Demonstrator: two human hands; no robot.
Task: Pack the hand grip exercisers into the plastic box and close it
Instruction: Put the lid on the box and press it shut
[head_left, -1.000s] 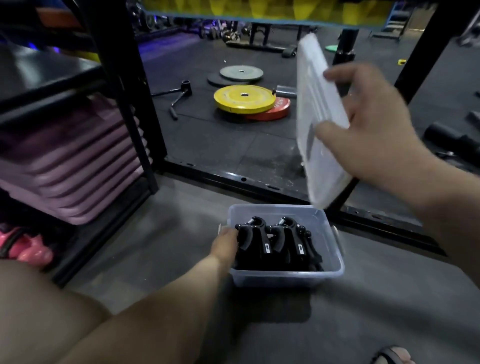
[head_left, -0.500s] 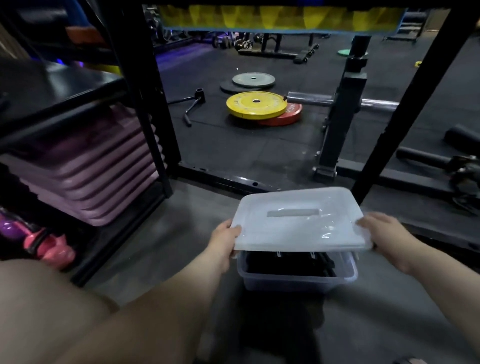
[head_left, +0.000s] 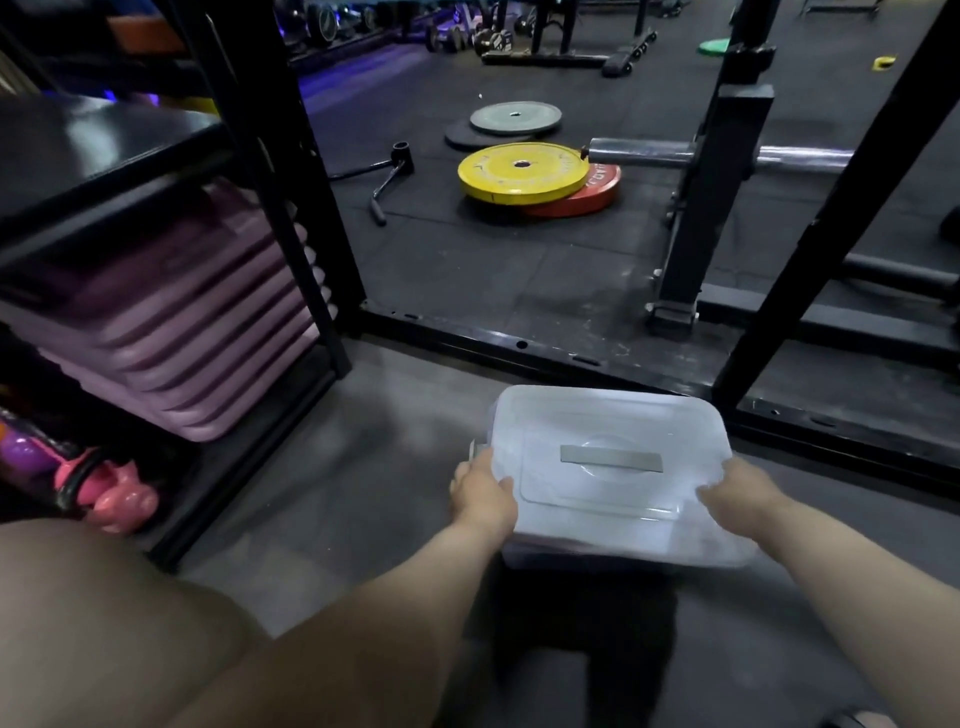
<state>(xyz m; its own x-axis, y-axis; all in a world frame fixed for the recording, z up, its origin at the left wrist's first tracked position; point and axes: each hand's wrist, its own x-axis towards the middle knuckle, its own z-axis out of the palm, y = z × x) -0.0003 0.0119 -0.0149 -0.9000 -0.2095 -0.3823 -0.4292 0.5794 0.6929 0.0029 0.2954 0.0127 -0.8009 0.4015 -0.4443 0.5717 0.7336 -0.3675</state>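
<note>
A translucent plastic box (head_left: 613, 558) stands on the grey floor in front of me. Its whitish lid (head_left: 608, 457), with a grey strip in the middle, lies flat over the top and covers the whole opening. The hand grip exercisers are hidden under it; only a dark shade shows through the front wall. My left hand (head_left: 483, 493) presses on the lid's left edge. My right hand (head_left: 743, 493) presses on its right edge.
A black rack post (head_left: 270, 171) and stacked purple step boards (head_left: 208, 332) stand at the left, with pink kettlebells (head_left: 109, 493) below. A black frame rail (head_left: 571, 358) runs behind the box. Yellow and red weight plates (head_left: 524, 174) lie farther back.
My right hand brought the lid down from upright above the box onto it. My left hand came out of the box to the lid's left edge. The lid now lies flat.
</note>
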